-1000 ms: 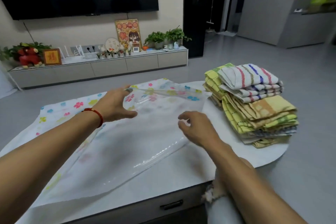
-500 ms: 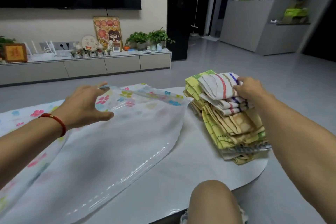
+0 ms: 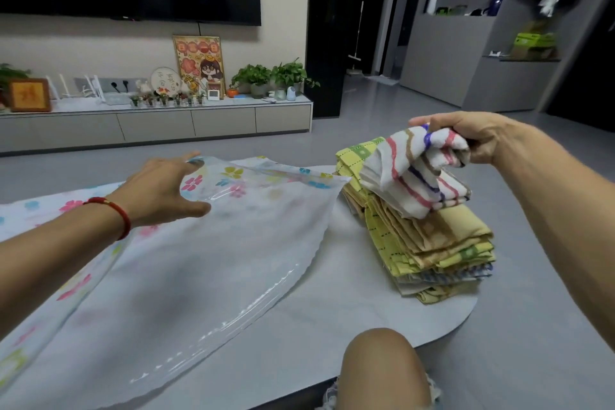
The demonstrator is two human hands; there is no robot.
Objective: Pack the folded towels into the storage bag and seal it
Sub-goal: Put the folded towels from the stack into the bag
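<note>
A clear storage bag (image 3: 213, 253) with coloured flower prints lies flat across the white table (image 3: 332, 319). My left hand (image 3: 166, 190) pinches the bag's upper layer at its far edge and holds the mouth lifted. To the right stands a stack of folded towels (image 3: 432, 243), yellow, tan and checked. My right hand (image 3: 472, 136) grips a white towel with red, blue and brown stripes (image 3: 412, 176), raised slightly off the top of the stack, its lower folds still touching it.
My bare knee (image 3: 382, 373) shows at the table's near edge. Grey floor surrounds the table. A low TV cabinet (image 3: 159, 123) with plants and frames runs along the far wall, and grey shelving (image 3: 472, 43) stands at the back right.
My right hand went from the bag over to the towel stack, closed on the striped top towel and lifted it. My left hand stayed on the bag's edge.
</note>
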